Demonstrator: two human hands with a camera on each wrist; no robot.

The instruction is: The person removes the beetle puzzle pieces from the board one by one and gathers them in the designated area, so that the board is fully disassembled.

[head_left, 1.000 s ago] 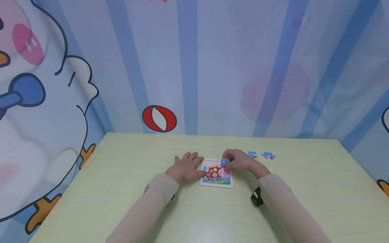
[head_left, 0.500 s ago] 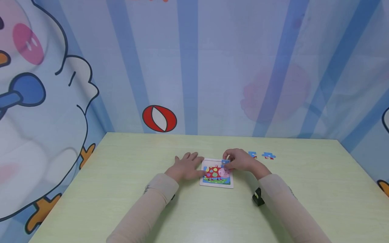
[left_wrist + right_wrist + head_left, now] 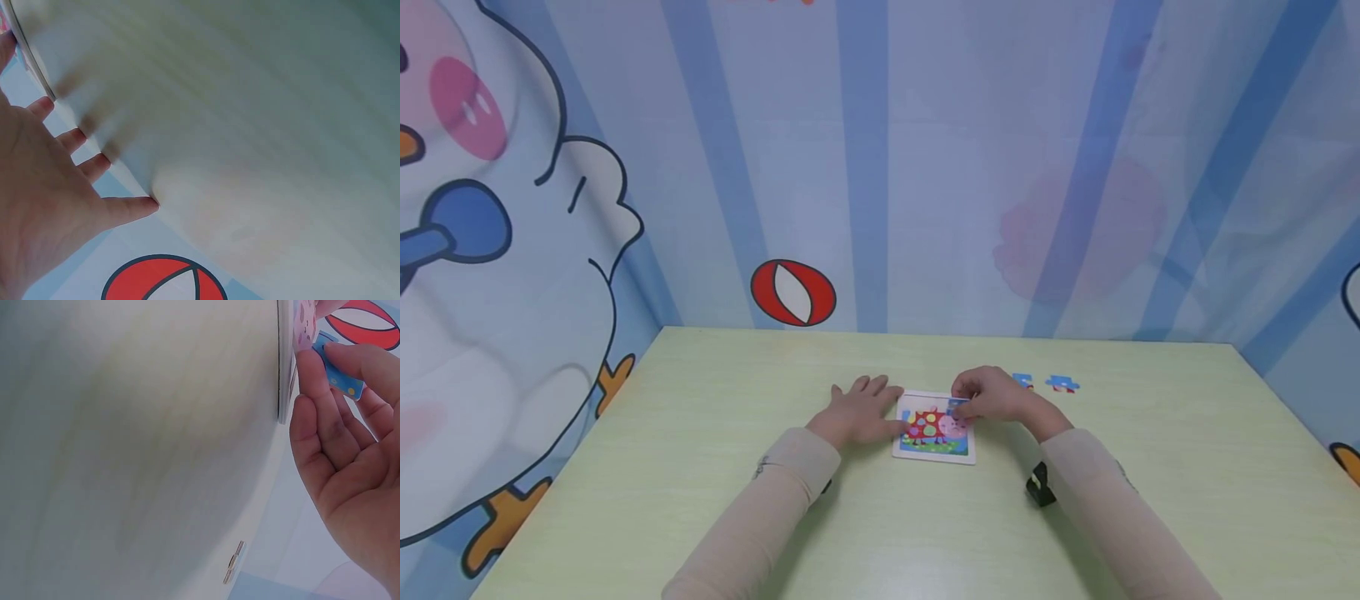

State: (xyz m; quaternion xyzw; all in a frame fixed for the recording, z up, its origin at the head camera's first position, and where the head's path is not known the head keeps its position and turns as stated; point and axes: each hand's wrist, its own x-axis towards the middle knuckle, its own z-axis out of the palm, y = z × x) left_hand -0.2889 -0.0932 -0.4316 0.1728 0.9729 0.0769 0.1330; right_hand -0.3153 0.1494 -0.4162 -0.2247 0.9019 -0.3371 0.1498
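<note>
A small square jigsaw tray (image 3: 925, 400) with a picture of a pink pig and a red spotted shape lies flat on the table. My left hand (image 3: 863, 413) rests at its left side with fingers spread; the thumb reaches over the tray's left edge. In the left wrist view, the left hand's (image 3: 53, 181) fingertips touch the table. My right hand (image 3: 996, 395) is at the tray's upper right corner. Between thumb and fingers it pinches a blue puzzle piece (image 3: 340, 372), tilted over the tray, as the right wrist view shows. The fingers partly cover that corner in the head view.
Two loose blue puzzle pieces, one nearer (image 3: 1022, 381) the right hand and one farther right (image 3: 1063, 384), lie toward the back of the pale table (image 3: 760, 367). A printed cloth wall (image 3: 925, 208) stands behind the table.
The right hand has shifted very slightly right, and the pinched puzzle piece has turned or tilted a little at the tray's corner. The left hand has stayed in place.
</note>
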